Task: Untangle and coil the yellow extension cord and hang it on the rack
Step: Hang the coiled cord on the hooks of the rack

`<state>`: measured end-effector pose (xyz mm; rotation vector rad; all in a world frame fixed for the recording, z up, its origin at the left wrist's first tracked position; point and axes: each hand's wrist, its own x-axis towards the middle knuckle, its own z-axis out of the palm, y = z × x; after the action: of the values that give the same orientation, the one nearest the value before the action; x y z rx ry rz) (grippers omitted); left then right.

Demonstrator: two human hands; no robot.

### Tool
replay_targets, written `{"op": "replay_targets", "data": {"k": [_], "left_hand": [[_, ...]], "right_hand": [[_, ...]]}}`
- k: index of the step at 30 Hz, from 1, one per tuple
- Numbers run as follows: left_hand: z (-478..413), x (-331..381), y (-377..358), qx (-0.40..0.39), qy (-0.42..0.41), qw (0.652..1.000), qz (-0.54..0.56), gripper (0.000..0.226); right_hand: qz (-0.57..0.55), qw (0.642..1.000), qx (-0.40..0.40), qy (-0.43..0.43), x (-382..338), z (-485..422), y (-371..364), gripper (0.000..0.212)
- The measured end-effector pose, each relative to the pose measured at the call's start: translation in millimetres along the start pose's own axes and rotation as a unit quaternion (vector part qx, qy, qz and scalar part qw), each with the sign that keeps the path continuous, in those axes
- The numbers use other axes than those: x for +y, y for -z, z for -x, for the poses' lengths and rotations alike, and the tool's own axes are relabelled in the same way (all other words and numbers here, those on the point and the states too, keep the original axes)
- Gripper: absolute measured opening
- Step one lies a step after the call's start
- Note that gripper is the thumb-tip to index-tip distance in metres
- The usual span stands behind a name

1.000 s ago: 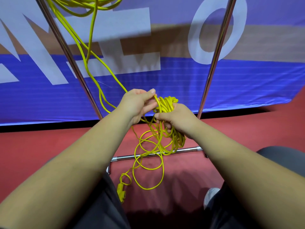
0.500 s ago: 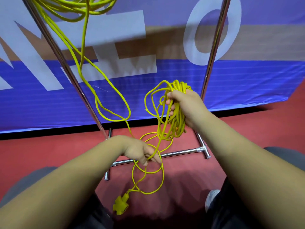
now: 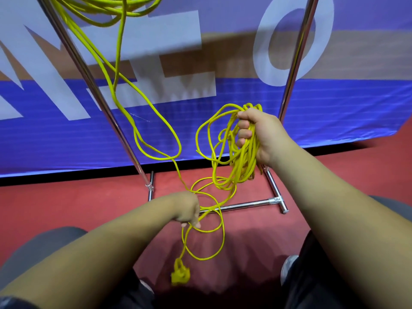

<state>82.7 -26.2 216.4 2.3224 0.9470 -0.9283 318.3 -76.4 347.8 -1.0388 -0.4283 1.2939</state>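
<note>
The yellow extension cord (image 3: 142,134) hangs in loose loops from the top of the frame, beside the metal rack (image 3: 104,108). My right hand (image 3: 256,134) grips a tangled bunch of its loops at mid height, in front of the rack's right pole. Lower down, my left hand (image 3: 188,209) holds a strand of the cord near the rack's bottom bar. Below that hand the strand drops to the yellow socket end (image 3: 180,274), which dangles just above the floor. More cord loops lie bunched at the top edge.
The rack's bottom crossbar (image 3: 243,206) and feet stand on a red floor (image 3: 66,208). A blue and white banner (image 3: 334,112) runs behind the rack. My knees and a shoe (image 3: 287,268) are at the lower edges.
My left hand has let go near the bunch, dropped down and taken a lower strand. My right hand has lifted the bunch up and to the right. The socket end now swings lower.
</note>
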Motion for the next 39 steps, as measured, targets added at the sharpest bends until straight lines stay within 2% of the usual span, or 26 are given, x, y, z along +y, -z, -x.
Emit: {"op": "replay_targets", "data": {"k": [2, 3, 4, 7, 9, 12, 15, 17, 19, 23, 26, 29, 32, 35, 37, 39], "left_hand": [[6, -1, 16, 0.092, 0.029, 0.995, 0.003, 0.037], [9, -1, 23, 0.127, 0.034, 0.99, 0.041, 0.036], [13, -1, 31, 0.148, 0.038, 0.98, 0.13, 0.033], [28, 10, 47, 0.163, 0.031, 0.898, 0.407, 0.017], [37, 21, 56, 0.176, 0.019, 0.862, 0.475, 0.012], [46, 34, 69, 0.226, 0.016, 0.799, 0.557, 0.02], [55, 37, 80, 0.217, 0.008, 0.754, 0.62, 0.023], [58, 33, 83, 0.207, 0.0, 0.708, 0.675, 0.027], [59, 27, 84, 0.21, 0.004, 0.684, 0.698, 0.029], [64, 28, 79, 0.196, 0.011, 0.702, 0.685, 0.029], [70, 36, 79, 0.183, -0.017, 0.685, 0.705, 0.024], [77, 38, 88, 0.174, -0.067, 0.632, 0.752, 0.015], [82, 36, 98, 0.217, -0.087, 0.59, 0.773, 0.012], [83, 35, 105, 0.248, -0.106, 0.556, 0.786, 0.014], [81, 35, 107, 0.251, -0.113, 0.521, 0.808, 0.014], [78, 34, 111, 0.26, -0.111, 0.482, 0.83, 0.014]], "right_hand": [[0.025, 1.0, -0.014, 0.0, -6, 2, 2, 0.017], [0.05, 0.999, -0.019, 0.004, -8, 4, 3, 0.016], [0.081, 0.996, -0.022, 0.011, -10, 5, 3, 0.015], [0.169, 0.984, -0.025, 0.049, -9, 6, 4, 0.017], [0.206, 0.975, -0.02, 0.082, -7, 6, 5, 0.02], [0.233, 0.965, 0.014, 0.122, -6, 6, 6, 0.019], [0.254, 0.952, 0.06, 0.16, -8, 5, 9, 0.017], [0.271, 0.94, 0.1, 0.183, -9, 2, 12, 0.013], [0.296, 0.923, 0.138, 0.202, -10, 0, 17, 0.011], [0.344, 0.895, 0.178, 0.221, -9, -1, 26, 0.017], [0.369, 0.887, 0.177, 0.212, -3, -1, 27, 0.018], [0.353, 0.908, 0.139, 0.176, 8, -1, 22, 0.017], [0.363, 0.917, 0.088, 0.136, 28, 4, 13, 0.02], [0.384, 0.917, 0.024, 0.107, 48, 15, 1, 0.019], [0.401, 0.91, -0.02, 0.102, 55, 21, -6, 0.016], [0.382, 0.919, -0.053, 0.086, 54, 24, -10, 0.02]]}}
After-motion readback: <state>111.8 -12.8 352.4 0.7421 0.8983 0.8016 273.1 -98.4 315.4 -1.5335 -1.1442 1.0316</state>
